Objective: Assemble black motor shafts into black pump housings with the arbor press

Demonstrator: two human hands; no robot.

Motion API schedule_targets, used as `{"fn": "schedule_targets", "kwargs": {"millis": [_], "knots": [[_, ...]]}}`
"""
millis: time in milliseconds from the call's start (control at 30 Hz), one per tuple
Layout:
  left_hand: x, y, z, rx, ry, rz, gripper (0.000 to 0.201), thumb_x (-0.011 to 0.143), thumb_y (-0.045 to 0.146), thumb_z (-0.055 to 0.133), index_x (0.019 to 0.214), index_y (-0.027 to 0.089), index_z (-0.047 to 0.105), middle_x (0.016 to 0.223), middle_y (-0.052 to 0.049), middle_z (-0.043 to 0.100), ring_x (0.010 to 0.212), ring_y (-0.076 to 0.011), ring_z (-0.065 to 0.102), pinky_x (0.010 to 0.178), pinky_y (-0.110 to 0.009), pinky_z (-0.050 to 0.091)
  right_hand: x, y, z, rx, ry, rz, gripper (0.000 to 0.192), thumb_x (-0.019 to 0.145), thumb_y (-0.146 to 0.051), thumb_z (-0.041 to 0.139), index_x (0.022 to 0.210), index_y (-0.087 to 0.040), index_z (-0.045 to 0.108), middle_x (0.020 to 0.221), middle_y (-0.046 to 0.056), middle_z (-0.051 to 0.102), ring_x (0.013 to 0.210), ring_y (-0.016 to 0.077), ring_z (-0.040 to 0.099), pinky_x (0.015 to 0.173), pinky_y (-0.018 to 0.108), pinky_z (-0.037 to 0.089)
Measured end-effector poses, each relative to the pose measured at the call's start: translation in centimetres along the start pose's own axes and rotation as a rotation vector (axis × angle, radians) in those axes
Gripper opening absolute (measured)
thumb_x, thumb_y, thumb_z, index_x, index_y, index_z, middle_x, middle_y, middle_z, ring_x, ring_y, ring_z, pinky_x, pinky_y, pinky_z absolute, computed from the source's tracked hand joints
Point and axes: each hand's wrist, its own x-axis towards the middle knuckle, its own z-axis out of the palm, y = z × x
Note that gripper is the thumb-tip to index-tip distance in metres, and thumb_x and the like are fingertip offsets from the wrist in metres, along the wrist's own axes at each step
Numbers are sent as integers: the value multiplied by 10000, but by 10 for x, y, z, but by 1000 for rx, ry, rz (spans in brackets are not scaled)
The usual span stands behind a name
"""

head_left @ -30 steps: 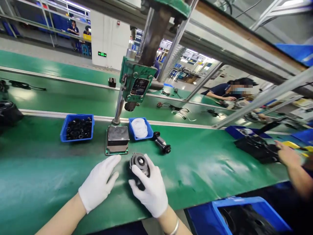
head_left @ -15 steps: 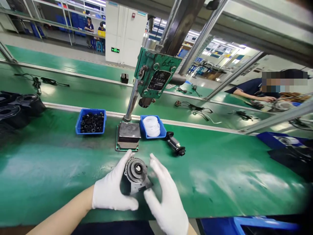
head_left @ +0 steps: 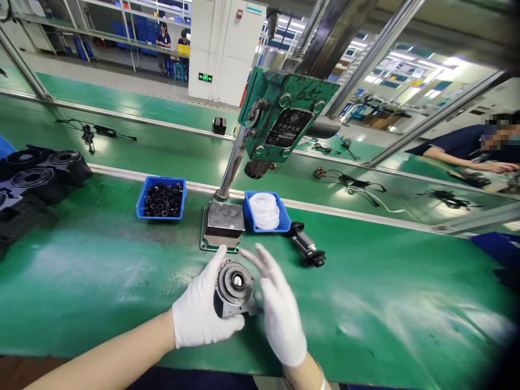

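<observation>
My left hand, in a white glove, is wrapped round the left side of a dark round housing with stepped rings and a small bright centre. Its thumb lies along the housing's near edge. My right hand, gloved too, is just to the right of the housing with its fingers stretched out and nothing in them. Beyond both hands stands the metal block base of a green press, whose head hangs above it.
A blue bin of small black parts stands left of the press base. Right of it is a blue bin of white rings, with a black rotor-like part beside it. Black housings are piled far left. A co-worker's arm shows at right.
The view has shifted, so the bench appears further right. My right hand has turned, its fingers now closer together and its thumb no longer below the housing. The left hand stays at the housing.
</observation>
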Motion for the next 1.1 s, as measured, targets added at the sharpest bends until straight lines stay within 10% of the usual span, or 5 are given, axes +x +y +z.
{"fn": "schedule_targets", "kwargs": {"millis": [233, 433, 667, 933, 1100], "knots": [[1, 2, -1, 32, -24, -19, 1173, 591, 214, 712, 1542, 135, 32, 1485, -189, 414, 1375, -365, 415, 1166, -531, 319, 0, -5, -24, 99, 188, -107, 399, 1014, -374, 376, 771, -238, 662, 339, -78, 359, 356, 130, 405, 599, 336, 513], [0, -11, 4, 124, 36, 105, 1108, 594, 215, 738, 1527, 170, 142, 1522, -170, 377, 1396, -345, 392, 1169, -504, 333, -13, 20, -11, -209, -109, -44, 307, 958, -355, 526, 1237, -280, 630, 1395, 60, 548, 1300, 238, 493, 1104, 380, 390], [5, -9, -1, 66, -100, 78, 1286, 523, 426, 846, 1541, 130, 118, 1442, -186, 497, 1302, -375, 507, 1115, -504, 407, 8, -4, -8, -451, -177, -272, 409, 968, -354, 449, 1364, -284, 522, 1507, 73, 433, 1381, 296, 409, 1153, 510, 308], [11, -2, 40, 102, -153, 223, 654, 691, 206, 642, 1313, 388, 550, 1406, 40, 568, 1342, -341, 466, 998, -573, 474, 55, -60, 32, -749, -1201, -649, 505, 843, -516, 623, 1311, -328, 619, 1416, 40, 562, 1306, 351, 496, 1124, 528, 348], [23, -2, 25, 36, -277, 320, 516, 665, 377, 741, 1166, 291, 651, 1240, -3, 676, 1211, -301, 586, 981, -418, 519, 50, -27, 24, -877, -769, -379, 454, 964, -482, 415, 1314, -273, 614, 1334, 91, 624, 1229, 306, 571, 1040, 512, 452]]}}
